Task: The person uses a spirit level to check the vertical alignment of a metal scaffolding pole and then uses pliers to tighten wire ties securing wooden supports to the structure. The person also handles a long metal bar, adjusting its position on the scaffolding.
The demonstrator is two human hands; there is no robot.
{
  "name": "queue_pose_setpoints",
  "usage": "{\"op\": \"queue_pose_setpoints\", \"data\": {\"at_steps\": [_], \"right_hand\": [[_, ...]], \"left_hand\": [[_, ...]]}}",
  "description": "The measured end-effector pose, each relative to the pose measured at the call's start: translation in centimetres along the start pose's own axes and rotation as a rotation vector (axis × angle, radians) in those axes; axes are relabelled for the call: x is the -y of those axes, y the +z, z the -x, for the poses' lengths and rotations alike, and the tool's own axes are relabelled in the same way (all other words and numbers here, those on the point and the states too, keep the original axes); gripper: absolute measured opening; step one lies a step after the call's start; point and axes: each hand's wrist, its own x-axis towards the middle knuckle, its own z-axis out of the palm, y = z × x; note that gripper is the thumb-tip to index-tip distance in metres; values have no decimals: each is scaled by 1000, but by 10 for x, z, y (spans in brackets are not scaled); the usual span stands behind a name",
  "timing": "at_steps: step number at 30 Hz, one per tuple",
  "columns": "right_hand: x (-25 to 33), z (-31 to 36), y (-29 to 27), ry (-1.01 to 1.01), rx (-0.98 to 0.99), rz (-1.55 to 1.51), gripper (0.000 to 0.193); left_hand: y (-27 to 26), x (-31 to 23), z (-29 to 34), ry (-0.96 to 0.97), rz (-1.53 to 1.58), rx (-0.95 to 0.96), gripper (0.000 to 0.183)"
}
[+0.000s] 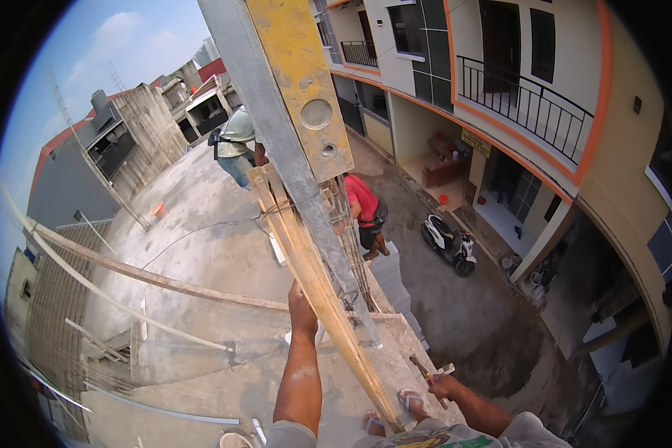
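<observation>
Looking down from a rooftop edge, the view takes in a cream and orange building (545,97) filling the far right, with a dark railing along its balcony. Left of it spreads the grey concrete roof slab (201,224), and a paved lane (455,299) runs below on the right. A long metal bar (276,127) rises from the near centre to the top edge, with a yellow spirit level (306,82) lying against its right face. A wooden plank (313,284) leans alongside the bar, running from the near feet up toward the far centre. A person in a grey hard hat (237,125) stands far on the slab, and a person in a red shirt (361,200) stands just right of the plank. A white scooter (449,243) is parked in the lane. The left hand (302,306) is pressed against the plank, fingers hidden behind it, so the grip cannot be told. The right hand (442,386), near right, is closed around the handle of a hammer (428,372).
</observation>
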Motion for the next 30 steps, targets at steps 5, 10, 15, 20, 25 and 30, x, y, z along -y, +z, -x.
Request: {"op": "queue_pose_setpoints", "data": {"at_steps": [5, 10, 15, 20, 25, 30], "right_hand": [[-33, -4, 2, 47, -12, 109, 44], [-47, -3, 1, -39, 63, 250, 38], [-38, 25, 8, 54, 3, 165, 33], [6, 61, 26, 145, -212, 138, 34], [57, 91, 52, 286, -501, -274, 26], [111, 111, 48, 253, -624, -481, 27]], "left_hand": [[16, -53, -25, 79, 159, -48, 64], [23, -85, -39, 35, 311, -26, 70], [24, -92, -39, 64, 414, 27, 77], [12, -99, -42, 210, 340, 125, 78], [-20, -78, -19, 46, 292, 85, 87], [-55, -49, 22, -196, 243, 95, 76]]}}
